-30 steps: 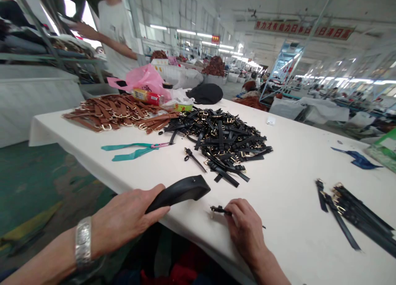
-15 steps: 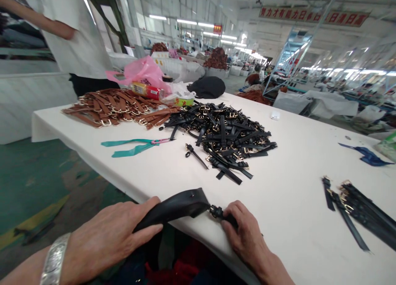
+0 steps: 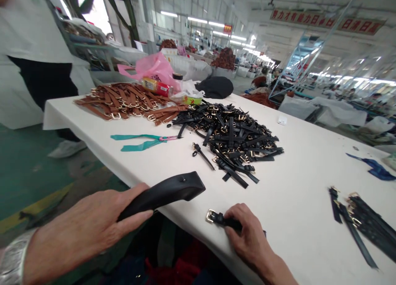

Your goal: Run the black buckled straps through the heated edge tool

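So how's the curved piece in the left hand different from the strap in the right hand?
The curved piece in the left hand looks wider than the strap in the right hand. The curved piece shows a small stud; the strap has a gold buckle. Both are black.

The left hand (image 3: 93, 219), lower left, gripped a curved black piece (image 3: 167, 190). The right hand (image 3: 249, 231), lower centre, held a buckled strap (image 3: 219, 218).

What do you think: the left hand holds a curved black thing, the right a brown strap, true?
Not quite: the head view shows a black strap in the right hand, not brown. The left hand does hold a curved black thing.
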Action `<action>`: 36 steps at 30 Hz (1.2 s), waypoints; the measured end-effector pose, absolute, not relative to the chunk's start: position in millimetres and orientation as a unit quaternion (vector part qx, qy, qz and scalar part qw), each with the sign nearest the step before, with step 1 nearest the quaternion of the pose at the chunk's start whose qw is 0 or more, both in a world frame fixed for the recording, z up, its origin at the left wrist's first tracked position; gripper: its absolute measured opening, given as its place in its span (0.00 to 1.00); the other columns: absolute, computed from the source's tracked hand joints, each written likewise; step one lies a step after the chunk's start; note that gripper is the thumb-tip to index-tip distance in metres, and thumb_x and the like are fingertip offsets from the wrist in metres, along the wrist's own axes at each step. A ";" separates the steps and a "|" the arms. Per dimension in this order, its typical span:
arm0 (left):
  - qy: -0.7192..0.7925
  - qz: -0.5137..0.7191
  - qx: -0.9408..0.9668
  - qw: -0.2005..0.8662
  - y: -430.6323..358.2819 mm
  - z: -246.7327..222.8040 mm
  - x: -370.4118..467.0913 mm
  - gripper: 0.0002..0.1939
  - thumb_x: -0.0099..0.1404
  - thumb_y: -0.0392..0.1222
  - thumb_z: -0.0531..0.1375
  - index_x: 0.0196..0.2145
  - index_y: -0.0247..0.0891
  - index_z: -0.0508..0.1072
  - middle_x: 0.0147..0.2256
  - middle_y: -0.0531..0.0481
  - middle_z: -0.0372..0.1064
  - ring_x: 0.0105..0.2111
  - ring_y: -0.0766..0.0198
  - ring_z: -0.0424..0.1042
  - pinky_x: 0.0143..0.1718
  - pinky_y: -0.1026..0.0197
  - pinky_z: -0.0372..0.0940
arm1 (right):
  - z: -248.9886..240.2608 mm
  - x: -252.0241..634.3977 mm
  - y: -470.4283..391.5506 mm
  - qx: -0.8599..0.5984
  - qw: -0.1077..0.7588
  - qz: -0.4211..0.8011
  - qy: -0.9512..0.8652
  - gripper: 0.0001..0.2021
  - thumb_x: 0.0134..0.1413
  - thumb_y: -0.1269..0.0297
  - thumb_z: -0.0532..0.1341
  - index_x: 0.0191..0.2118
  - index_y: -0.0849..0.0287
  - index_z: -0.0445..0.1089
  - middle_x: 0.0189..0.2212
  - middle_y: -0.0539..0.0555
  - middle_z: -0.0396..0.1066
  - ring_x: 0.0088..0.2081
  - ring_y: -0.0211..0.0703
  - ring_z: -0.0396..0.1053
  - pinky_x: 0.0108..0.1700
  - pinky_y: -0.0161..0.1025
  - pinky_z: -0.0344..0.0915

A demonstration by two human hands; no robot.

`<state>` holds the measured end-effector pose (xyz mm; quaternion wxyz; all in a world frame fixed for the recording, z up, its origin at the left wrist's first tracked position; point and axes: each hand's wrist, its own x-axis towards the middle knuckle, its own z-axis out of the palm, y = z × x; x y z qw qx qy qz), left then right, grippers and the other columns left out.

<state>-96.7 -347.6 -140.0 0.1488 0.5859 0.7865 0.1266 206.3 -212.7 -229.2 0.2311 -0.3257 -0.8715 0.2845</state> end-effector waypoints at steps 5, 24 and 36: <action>0.750 0.018 0.626 0.214 -338.6 -162.9 -78.3 0.15 0.65 0.54 0.52 0.44 0.49 0.71 0.32 0.53 0.75 0.35 0.50 0.74 0.38 0.52 0.62 | -235.1 220.9 -220.4 -0.353 0.242 0.274 -0.861 0.13 0.45 0.79 0.56 0.37 0.57 0.68 0.33 0.52 0.69 0.38 0.44 0.65 0.40 0.40 0.63; 0.694 -0.087 0.689 0.192 -315.3 -145.4 -38.8 0.16 0.67 0.51 0.49 0.48 0.47 0.68 0.36 0.47 0.76 0.35 0.48 0.75 0.36 0.50 0.65 | -248.6 214.8 -219.6 -0.403 0.289 0.319 -0.808 0.04 0.50 0.69 0.63 0.32 0.56 0.76 0.32 0.53 0.70 0.36 0.43 0.68 0.38 0.40 0.64; 0.675 -0.111 0.710 0.168 -303.3 -125.6 -23.7 0.11 0.66 0.45 0.51 0.44 0.42 0.68 0.35 0.45 0.77 0.35 0.46 0.76 0.35 0.48 0.68 | -244.1 212.6 -214.8 -0.422 0.267 0.324 -0.804 0.07 0.45 0.73 0.64 0.33 0.58 0.76 0.31 0.54 0.71 0.36 0.45 0.68 0.40 0.42 0.64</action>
